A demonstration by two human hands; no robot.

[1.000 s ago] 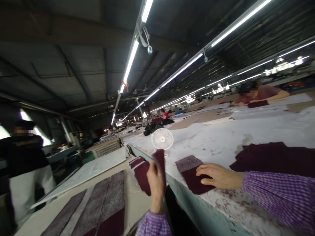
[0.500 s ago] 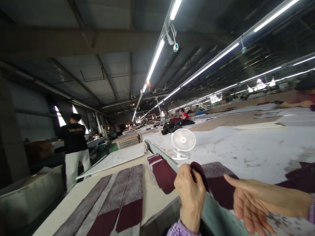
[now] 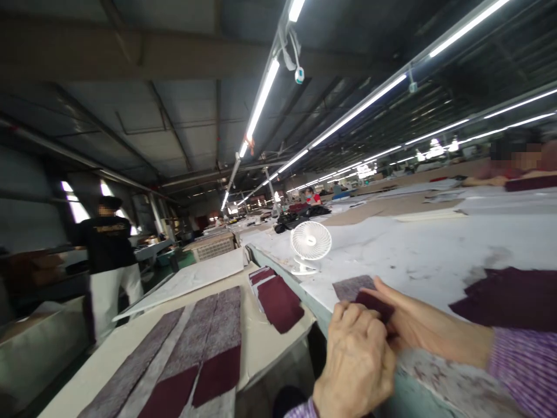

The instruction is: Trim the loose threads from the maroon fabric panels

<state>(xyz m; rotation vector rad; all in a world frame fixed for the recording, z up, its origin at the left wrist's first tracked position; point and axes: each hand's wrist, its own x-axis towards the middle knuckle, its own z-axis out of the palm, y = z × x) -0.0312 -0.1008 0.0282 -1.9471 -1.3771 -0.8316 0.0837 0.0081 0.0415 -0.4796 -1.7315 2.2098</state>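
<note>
My left hand (image 3: 357, 354) is closed, its knuckles toward me. It grips a maroon cloth piece, which the fingers now mostly hide. Against it from the right comes my right hand (image 3: 418, 325), thumb stretched out along the top and the other fingers hidden behind the left hand. Just beyond both hands, at the edge of the white-covered table, lies a grey-backed cloth piece (image 3: 353, 286) with a maroon end partly covered by the hands. Left of them, a small stack of maroon cloth pieces (image 3: 281, 305) rests on the cream side table (image 3: 256, 354).
Long grey and maroon cloth strips (image 3: 217, 325) lie on the side table. A white clip fan (image 3: 310, 241) stands on the white-covered table (image 3: 418, 249), with dark maroon cloth (image 3: 509, 299) farther right. A person in black (image 3: 108, 244) stands at left; another person's arm (image 3: 483, 180) shows at right.
My right hand has moved left from its open, spread pose to meet my left hand. My left hand has shifted slightly right, and the folded maroon cloth it held up is now mostly hidden.
</note>
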